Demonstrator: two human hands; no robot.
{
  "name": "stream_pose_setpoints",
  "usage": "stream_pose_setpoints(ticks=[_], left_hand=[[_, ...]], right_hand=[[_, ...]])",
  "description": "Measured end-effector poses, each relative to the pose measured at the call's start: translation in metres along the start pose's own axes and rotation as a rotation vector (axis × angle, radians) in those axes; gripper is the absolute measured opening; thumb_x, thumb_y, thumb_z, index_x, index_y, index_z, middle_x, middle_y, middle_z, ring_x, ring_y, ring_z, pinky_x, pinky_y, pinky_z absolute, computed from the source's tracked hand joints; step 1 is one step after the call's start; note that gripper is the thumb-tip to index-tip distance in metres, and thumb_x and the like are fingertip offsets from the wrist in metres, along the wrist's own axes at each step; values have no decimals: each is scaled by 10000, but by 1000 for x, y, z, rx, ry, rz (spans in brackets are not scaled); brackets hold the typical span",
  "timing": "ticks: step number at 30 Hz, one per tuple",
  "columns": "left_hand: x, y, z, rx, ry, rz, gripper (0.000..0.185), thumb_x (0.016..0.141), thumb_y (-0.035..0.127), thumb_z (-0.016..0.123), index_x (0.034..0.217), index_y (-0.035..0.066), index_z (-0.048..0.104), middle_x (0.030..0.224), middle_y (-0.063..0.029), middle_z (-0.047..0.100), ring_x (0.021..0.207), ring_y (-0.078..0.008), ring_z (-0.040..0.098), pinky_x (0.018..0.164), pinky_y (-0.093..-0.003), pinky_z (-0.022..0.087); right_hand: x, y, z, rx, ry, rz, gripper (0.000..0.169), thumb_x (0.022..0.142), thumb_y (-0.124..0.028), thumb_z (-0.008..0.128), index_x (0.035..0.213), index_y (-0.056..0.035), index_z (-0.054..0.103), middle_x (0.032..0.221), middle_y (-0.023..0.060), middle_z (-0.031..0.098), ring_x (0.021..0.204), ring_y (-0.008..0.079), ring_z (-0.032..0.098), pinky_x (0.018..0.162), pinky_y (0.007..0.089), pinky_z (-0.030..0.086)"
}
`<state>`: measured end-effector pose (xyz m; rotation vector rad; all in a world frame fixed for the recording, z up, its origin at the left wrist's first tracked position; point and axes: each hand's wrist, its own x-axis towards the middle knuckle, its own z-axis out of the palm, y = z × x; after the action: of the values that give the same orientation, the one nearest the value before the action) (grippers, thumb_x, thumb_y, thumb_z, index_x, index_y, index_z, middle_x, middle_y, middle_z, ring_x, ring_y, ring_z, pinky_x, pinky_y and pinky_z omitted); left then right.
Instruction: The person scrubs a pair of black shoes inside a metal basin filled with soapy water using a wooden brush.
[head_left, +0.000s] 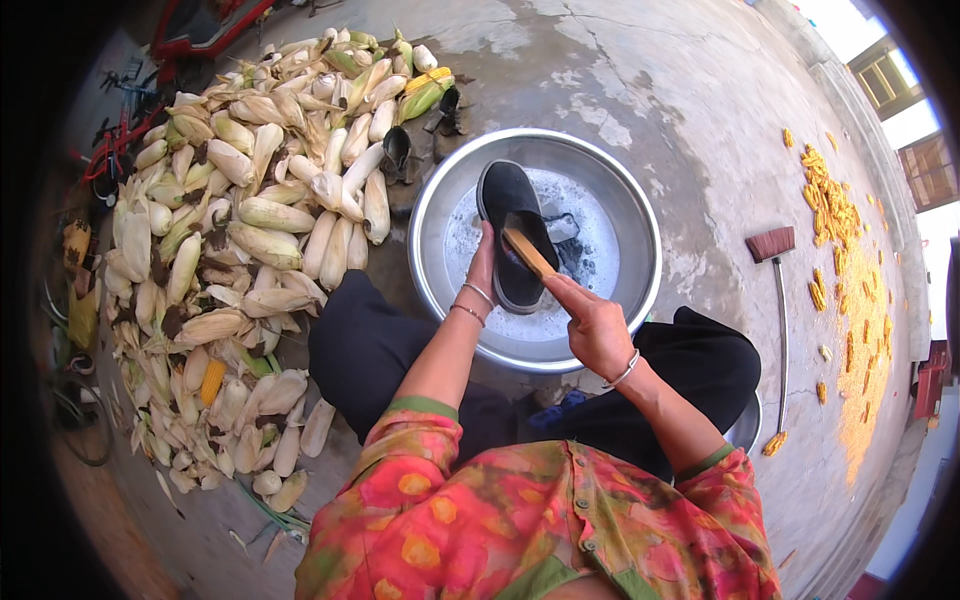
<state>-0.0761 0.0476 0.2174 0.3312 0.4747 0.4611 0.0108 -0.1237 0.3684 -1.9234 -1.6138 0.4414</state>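
A black cloth shoe (508, 187) is held over a wide metal basin (424, 225) of sudsy water (461, 244). My left hand (482, 262) grips the shoe along its left side, toe pointing away from me. In my right hand (598, 326) is a wooden-handled brush (529, 253), its far end at the shoe's opening. The brush's bristles are hidden from this angle. Beside the shoe in the water lie a pale, blocky object (561, 227) and something dark (576, 259), too unclear to name.
Left of the basin spreads a large heap of husked corn cobs (270, 225). Dark footwear (397, 150) stands between heap and basin. At right lie a broom (772, 244), bare yellow cobs (829, 199) and loose kernels (859, 375). Another metal basin (748, 427) shows by my right knee.
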Motion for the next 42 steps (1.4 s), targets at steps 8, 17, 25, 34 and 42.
stream_pose_setpoints(ticks=[8, 17, 25, 34, 42], left_hand=[[6, -19, -10, -266, -258, -113, 731, 949, 620, 317, 1410, 57, 389, 1387, -176, 464, 1251, -308, 485, 1094, -429, 352], [-6, 2, -1, -163, -91, 6, 680, 924, 634, 390, 1316, 87, 490, 1241, -122, 585, 1100, -272, 596, 974, -412, 476], [-10, 3, 14, -87, -131, -8, 710, 920, 668, 347, 1290, 87, 517, 1198, -106, 617, 1073, -257, 613, 961, -402, 481], [-15, -2, 26, -87, -82, -69, 729, 924, 670, 313, 1379, 116, 446, 1337, -98, 537, 1209, -265, 536, 1036, -414, 424], [-4, 1, -8, -48, 17, 7, 759, 896, 697, 359, 1327, 84, 479, 1248, -125, 581, 1120, -279, 580, 971, -414, 470]], right_hand=[[49, 10, 24, -501, -55, -69, 526, 796, -56, 544, 1312, -131, 478, 1319, 115, 510, 667, 312, 677, 578, 410, 548], [30, -13, 2, -421, -90, 71, 622, 746, 11, 540, 1342, -151, 474, 1349, 80, 521, 675, 353, 660, 587, 437, 537], [13, -15, 22, -498, -65, 7, 624, 746, -29, 554, 1356, -56, 426, 1360, 214, 470, 596, 334, 657, 525, 426, 539], [65, 21, 25, -255, -33, 132, 628, 729, 32, 526, 1332, -138, 472, 1303, 143, 552, 800, 394, 654, 705, 459, 536], [5, -10, -12, -66, -133, 56, 608, 727, 82, 481, 1291, -140, 530, 1279, 113, 576, 839, 394, 642, 715, 452, 535]])
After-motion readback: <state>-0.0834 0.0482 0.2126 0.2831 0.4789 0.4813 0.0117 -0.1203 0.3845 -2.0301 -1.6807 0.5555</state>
